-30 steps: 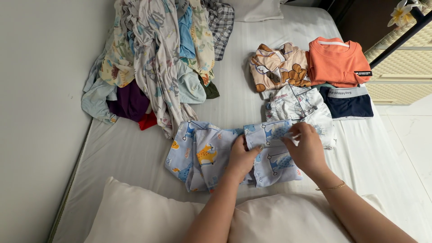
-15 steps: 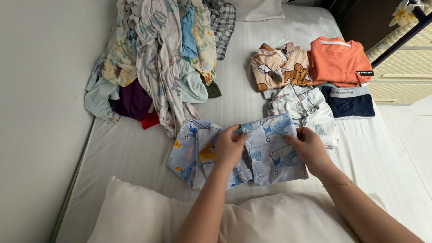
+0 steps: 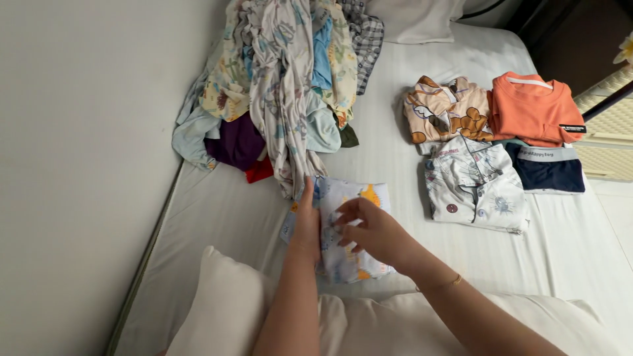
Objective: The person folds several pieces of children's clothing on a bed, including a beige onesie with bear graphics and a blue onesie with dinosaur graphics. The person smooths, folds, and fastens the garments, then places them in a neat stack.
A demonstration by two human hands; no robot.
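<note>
The folded garment [image 3: 353,234] lies on the bed [image 3: 217,211], long axis running away from the person; the left hand [image 3: 306,221] presses flat, open, along its left edge; the right hand [image 3: 369,231] rests loosely curled on top, gripping nothing I can see.

Orange top [image 3: 534,109] label (print illegible)

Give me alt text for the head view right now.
Both hands press on a folded light-blue printed garment on a white bed: the left hand along its left edge, the right hand on top. A heap of unfolded clothes lies beyond it; four folded pieces sit to the right.
</note>
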